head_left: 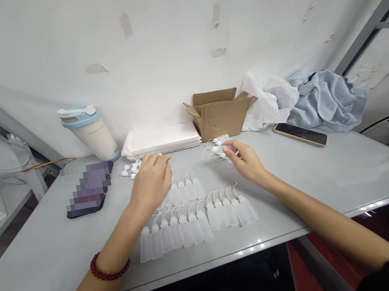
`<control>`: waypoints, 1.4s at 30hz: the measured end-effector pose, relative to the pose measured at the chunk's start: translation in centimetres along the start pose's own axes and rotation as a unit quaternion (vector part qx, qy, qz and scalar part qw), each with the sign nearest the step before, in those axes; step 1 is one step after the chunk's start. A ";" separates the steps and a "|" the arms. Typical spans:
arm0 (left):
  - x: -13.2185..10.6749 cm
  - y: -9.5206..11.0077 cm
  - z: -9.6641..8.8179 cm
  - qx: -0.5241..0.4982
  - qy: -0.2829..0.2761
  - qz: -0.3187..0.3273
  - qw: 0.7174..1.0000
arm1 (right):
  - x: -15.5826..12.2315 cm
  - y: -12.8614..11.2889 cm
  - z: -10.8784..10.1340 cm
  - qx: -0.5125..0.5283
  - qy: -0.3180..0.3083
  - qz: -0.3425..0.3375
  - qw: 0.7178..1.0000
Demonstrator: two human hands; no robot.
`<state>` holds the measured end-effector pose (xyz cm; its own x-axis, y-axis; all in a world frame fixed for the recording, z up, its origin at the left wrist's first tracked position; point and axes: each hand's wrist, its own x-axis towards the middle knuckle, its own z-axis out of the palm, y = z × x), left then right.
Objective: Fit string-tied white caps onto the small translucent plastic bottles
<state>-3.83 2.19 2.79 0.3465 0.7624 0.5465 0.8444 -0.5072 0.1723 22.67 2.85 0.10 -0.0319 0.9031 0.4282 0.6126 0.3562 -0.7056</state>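
My left hand (151,180) hovers over the table with its fingers curled together, close to a small pile of white caps (131,168); whether it holds one I cannot make out. My right hand (245,159) pinches a small white bottle (217,149) beside a few loose ones near the cardboard box. Below both hands lie rows of small translucent squeeze bottles (192,216) with tethered caps, laid side by side.
A grey table (335,176) carries a cardboard box (219,113), a stack of white sheets (161,139), a lidded cup (91,131), a dark phone (89,189) at the left, another phone (301,134) at the right, a plastic bag and blue cloth (325,97).
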 end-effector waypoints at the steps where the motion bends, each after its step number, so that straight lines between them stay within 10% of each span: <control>1: 0.1 -0.5 -0.2 0.011 -0.006 -0.023 1.000 | 0.5 0.8 -0.2 -0.018 0.008 0.003 1.000; 17: 0.6 -5.4 -1.7 0.128 -0.172 -0.129 0.968 | 2.7 6.0 -0.4 -0.135 0.025 -0.050 0.989; 26: 0.4 -6.5 -1.5 0.128 -0.190 -0.135 0.964 | 0.3 2.0 0.7 -0.152 0.059 -0.172 0.972; 36: 0.2 -6.3 -1.0 0.114 -0.245 -0.126 0.955 | -2.0 -2.5 1.2 -0.004 -0.226 -0.220 0.949; 42: -0.1 -6.1 -0.3 0.098 -0.256 -0.111 0.955 | -1.9 -2.9 1.2 0.004 -0.296 -0.202 0.934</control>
<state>-9.14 5.09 1.97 0.2617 0.9646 0.0328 0.9632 -0.2632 0.0538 20.01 0.35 0.68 -0.6916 0.6682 0.2743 0.4500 0.6957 -0.5600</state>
